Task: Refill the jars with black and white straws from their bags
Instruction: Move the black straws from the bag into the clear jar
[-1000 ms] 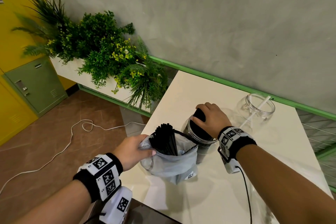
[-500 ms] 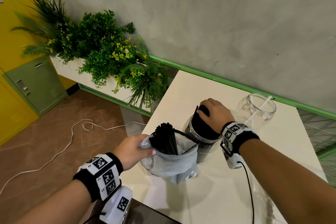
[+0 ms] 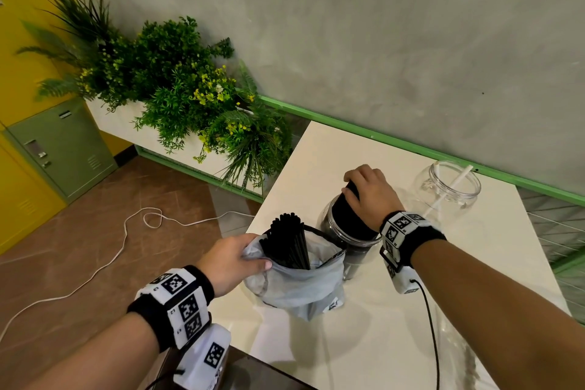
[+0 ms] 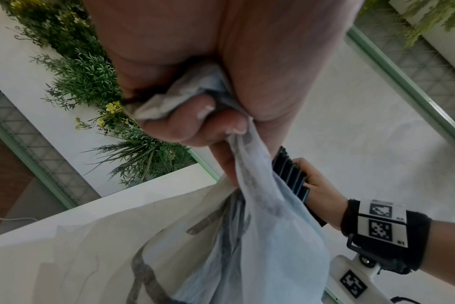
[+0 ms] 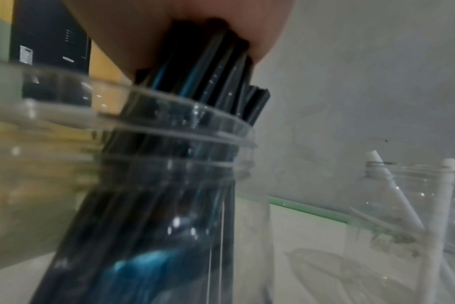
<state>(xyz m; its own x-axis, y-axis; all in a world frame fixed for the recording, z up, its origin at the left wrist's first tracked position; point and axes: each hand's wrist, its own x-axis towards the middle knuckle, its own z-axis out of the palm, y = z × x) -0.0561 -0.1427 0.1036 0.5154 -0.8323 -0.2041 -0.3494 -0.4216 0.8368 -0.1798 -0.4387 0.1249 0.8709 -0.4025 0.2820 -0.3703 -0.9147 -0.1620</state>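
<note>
A grey plastic bag (image 3: 300, 288) stands on the white table (image 3: 364, 342) with black straws (image 3: 289, 242) sticking out of its mouth. My left hand (image 3: 232, 260) pinches the bag's rim (image 4: 195, 92) on its left side. Just behind the bag is a clear jar (image 3: 345, 231) filled with black straws (image 5: 185, 144). My right hand (image 3: 368, 191) grips the tops of that bundle (image 4: 291, 174) above the jar's mouth. A second clear jar (image 3: 449, 187) at the back right holds a few white straws (image 5: 392, 185).
A planter of green plants (image 3: 177, 89) lines the wall left of the table. A white cable (image 3: 126, 241) lies on the brown floor. A green locker (image 3: 60, 146) stands at the far left. A black cable (image 3: 430, 326) runs from my right wrist across the table.
My right hand has shifted a little right and back with the black straw bundle over the jar. The left hand and the bag have stayed put.
</note>
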